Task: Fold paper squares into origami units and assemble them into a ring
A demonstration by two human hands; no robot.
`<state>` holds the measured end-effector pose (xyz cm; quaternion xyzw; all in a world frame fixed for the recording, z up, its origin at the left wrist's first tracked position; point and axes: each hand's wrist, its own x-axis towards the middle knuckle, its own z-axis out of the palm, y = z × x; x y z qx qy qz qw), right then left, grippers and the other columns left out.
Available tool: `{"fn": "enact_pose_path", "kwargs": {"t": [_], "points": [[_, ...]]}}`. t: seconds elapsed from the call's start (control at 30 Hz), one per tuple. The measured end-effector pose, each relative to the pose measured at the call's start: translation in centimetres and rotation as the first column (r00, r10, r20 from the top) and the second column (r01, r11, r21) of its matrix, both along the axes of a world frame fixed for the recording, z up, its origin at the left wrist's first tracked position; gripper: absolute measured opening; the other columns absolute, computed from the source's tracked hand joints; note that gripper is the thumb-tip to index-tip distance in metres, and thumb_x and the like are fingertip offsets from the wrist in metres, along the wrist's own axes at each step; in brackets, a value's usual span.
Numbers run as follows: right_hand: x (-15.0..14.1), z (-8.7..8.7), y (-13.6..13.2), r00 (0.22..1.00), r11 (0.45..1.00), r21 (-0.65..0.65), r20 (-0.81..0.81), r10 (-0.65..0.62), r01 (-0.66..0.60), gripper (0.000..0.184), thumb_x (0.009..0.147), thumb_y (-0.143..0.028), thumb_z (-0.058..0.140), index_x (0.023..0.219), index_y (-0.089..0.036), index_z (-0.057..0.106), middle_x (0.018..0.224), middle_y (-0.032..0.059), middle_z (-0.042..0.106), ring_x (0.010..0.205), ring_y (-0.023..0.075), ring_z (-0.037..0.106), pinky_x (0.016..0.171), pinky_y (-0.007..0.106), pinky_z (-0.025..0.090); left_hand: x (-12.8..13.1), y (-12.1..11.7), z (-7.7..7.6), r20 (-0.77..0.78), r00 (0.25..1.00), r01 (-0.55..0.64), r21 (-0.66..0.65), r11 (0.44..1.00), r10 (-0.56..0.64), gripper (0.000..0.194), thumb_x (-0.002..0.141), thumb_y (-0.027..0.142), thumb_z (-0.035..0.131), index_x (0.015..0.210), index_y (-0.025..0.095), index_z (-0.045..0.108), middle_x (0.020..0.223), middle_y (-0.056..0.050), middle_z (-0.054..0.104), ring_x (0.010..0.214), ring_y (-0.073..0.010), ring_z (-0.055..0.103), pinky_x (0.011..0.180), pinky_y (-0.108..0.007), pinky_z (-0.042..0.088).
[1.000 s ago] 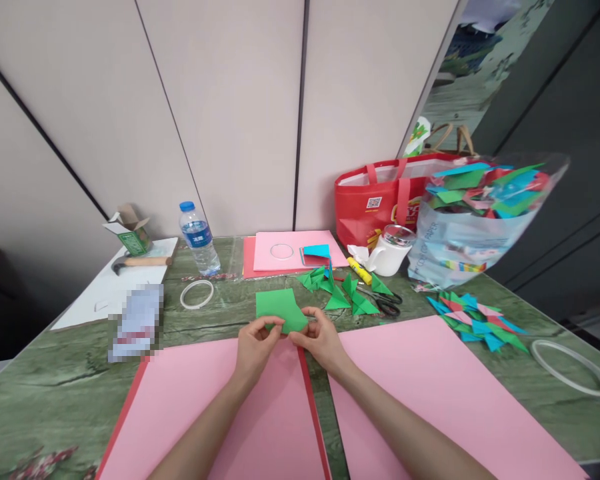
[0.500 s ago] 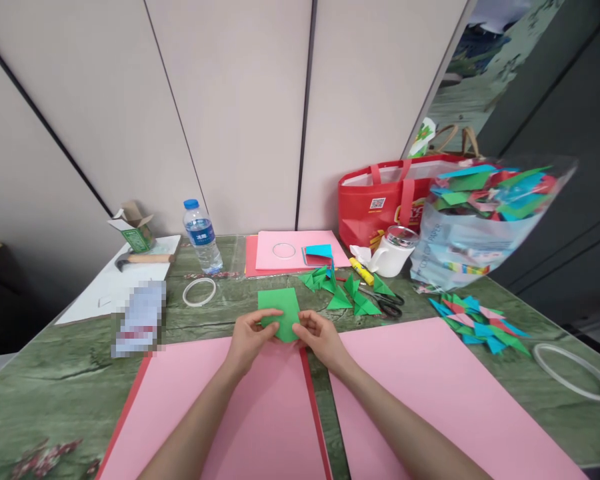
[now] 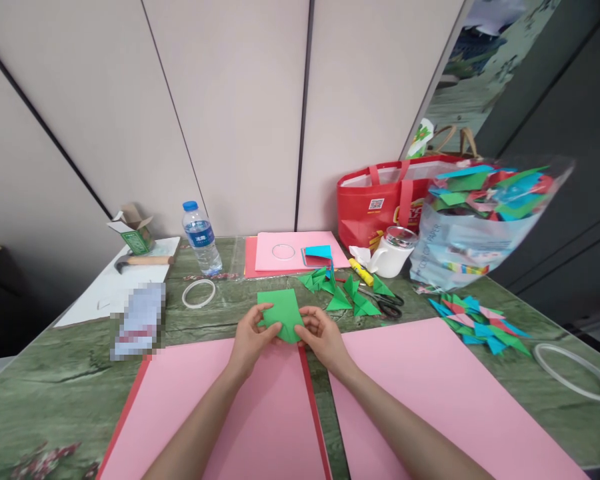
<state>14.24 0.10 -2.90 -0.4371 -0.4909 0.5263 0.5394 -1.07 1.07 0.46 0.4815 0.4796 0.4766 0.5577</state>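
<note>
A small piece of green paper [image 3: 283, 307] is held up between both hands, just above the far edge of the left pink sheet [image 3: 260, 413]. My left hand [image 3: 251, 335] pinches its left and lower side, the thumb lying on its face. With thumb and bent fingers, my right hand [image 3: 323, 337] grips the lower right edge. The fingertips behind the paper are hidden. Beyond my right hand lie several folded green paper pieces [image 3: 353, 297], close to black-handled scissors [image 3: 390, 307] and a yellow glue stick [image 3: 361, 272].
A second pink sheet [image 3: 430, 380] lies on the right. Folded coloured papers [image 3: 483, 323], a white ring [image 3: 575, 373], a filled plastic bag [image 3: 475, 233], a red bag [image 3: 360, 207] and a white mug [image 3: 393, 257] stand right. A bottle [image 3: 201, 240], tape ring [image 3: 199, 293] and hammer [image 3: 145, 261] are left.
The left thumb has shifted slightly right across the green paper, and the left fingers have drawn back toward its left edge. The right hand still grips the lower right edge.
</note>
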Motion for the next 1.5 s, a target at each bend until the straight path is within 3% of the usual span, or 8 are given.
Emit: {"fn": "enact_pose_path", "kwargs": {"t": [0.33, 0.47, 0.73, 0.97, 1.07, 1.27, 1.4, 1.5], "points": [[0.1, 1.0, -0.4, 0.978, 0.995, 0.083, 0.197, -0.066, 0.050, 0.021, 0.072, -0.031, 0.056, 0.089, -0.018, 0.055, 0.070, 0.0001, 0.055, 0.059, 0.0131, 0.051, 0.051, 0.024, 0.044, 0.0, 0.0, 0.0, 0.024, 0.996, 0.088, 0.028, 0.996, -0.089, 0.057, 0.058, 0.023, 0.069, 0.112, 0.014, 0.052, 0.072, -0.002, 0.066, 0.067, -0.0167, 0.063, 0.062, -0.027, 0.051], [-0.1, 0.8, -0.5, 0.969, 0.994, 0.094, 0.234, -0.081, 0.061, 0.035, 0.061, -0.028, 0.067, 0.093, -0.018, 0.055, 0.085, 0.0033, 0.061, 0.072, 0.0168, 0.055, 0.057, 0.025, 0.045, -0.1, 0.0, -0.2, 0.017, 0.997, 0.073, 0.022, 0.997, -0.073, 0.063, 0.056, 0.021, 0.072, 0.115, 0.014, 0.050, 0.083, -0.006, 0.069, 0.076, -0.0204, 0.063, 0.068, -0.031, 0.050], [-0.1, 1.0, -0.7, 0.963, 0.991, 0.116, 0.253, -0.093, 0.065, 0.035, 0.061, -0.021, 0.064, 0.095, -0.018, 0.057, 0.089, 0.0034, 0.062, 0.076, 0.0178, 0.057, 0.064, 0.028, 0.045, -0.1, 0.0, -0.6, -0.073, 0.992, 0.108, 0.051, 0.993, -0.105, 0.052, 0.058, 0.022, 0.070, 0.107, 0.014, 0.057, 0.082, -0.006, 0.068, 0.076, -0.0204, 0.063, 0.069, -0.032, 0.050], [0.0, 1.2, -0.7, 0.939, 0.991, 0.108, 0.328, -0.105, 0.073, 0.033, 0.062, -0.020, 0.063, 0.094, -0.018, 0.059, 0.090, 0.0038, 0.063, 0.080, 0.0196, 0.057, 0.068, 0.029, 0.045, 0.0, 0.1, -0.8, -0.091, 0.994, 0.072, 0.110, 0.991, -0.062, 0.049, 0.056, 0.020, 0.070, 0.104, 0.017, 0.059, 0.098, -0.007, 0.061, 0.083, -0.0198, 0.060, 0.071, -0.031, 0.050], [0.0, 0.9, -0.6, 0.935, 0.992, 0.117, 0.344, -0.088, 0.050, 0.034, 0.061, -0.021, 0.064, 0.095, -0.019, 0.060, 0.093, 0.0035, 0.064, 0.085, 0.0208, 0.058, 0.074, 0.032, 0.044, 0.1, 0.1, -0.5, -0.075, 0.994, 0.085, 0.088, 0.992, -0.078, 0.055, 0.055, 0.019, 0.070, 0.109, 0.017, 0.057, 0.087, -0.004, 0.063, 0.075, -0.0177, 0.060, 0.066, -0.028, 0.049], [0.1, 0.4, -0.6, 0.909, 0.984, 0.170, 0.402, -0.112, 0.045, 0.034, 0.064, -0.024, 0.065, 0.097, -0.022, 0.060, 0.096, 0.0049, 0.061, 0.090, 0.0222, 0.056, 0.075, 0.035, 0.045, -0.1, -0.2, -0.1, -0.081, 0.996, 0.048, 0.005, 0.999, -0.048, 0.040, 0.054, 0.020, 0.072, 0.093, 0.015, 0.064, 0.064, 0.000, 0.062, 0.060, -0.0135, 0.055, 0.054, -0.022, 0.044], [0.1, 0.1, -0.6, 0.873, 0.954, 0.294, 0.451, -0.188, 0.054, 0.027, 0.067, -0.024, 0.064, 0.093, -0.023, 0.063, 0.108, 0.0080, 0.053, 0.100, 0.0233, 0.051, 0.077, 0.035, 0.045, 0.0, -0.3, -0.2, 0.009, 0.998, 0.055, -0.045, 0.997, -0.055, 0.044, 0.054, 0.020, 0.073, 0.096, 0.015, 0.063, 0.065, 0.000, 0.063, 0.061, -0.0133, 0.056, 0.056, -0.023, 0.044], [0.2, 0.2, -0.6, 0.864, 0.930, 0.367, 0.462, -0.201, 0.020, 0.021, 0.071, -0.022, 0.060, 0.092, -0.023, 0.063, 0.099, 0.0072, 0.057, 0.092, 0.0209, 0.055, 0.073, 0.032, 0.046, 0.2, -0.4, -0.4, -0.012, 0.999, 0.034, 0.004, 0.999, -0.034, 0.042, 0.054, 0.020, 0.072, 0.095, 0.014, 0.063, 0.062, 0.000, 0.062, 0.059, -0.0135, 0.056, 0.055, -0.024, 0.044]]}}
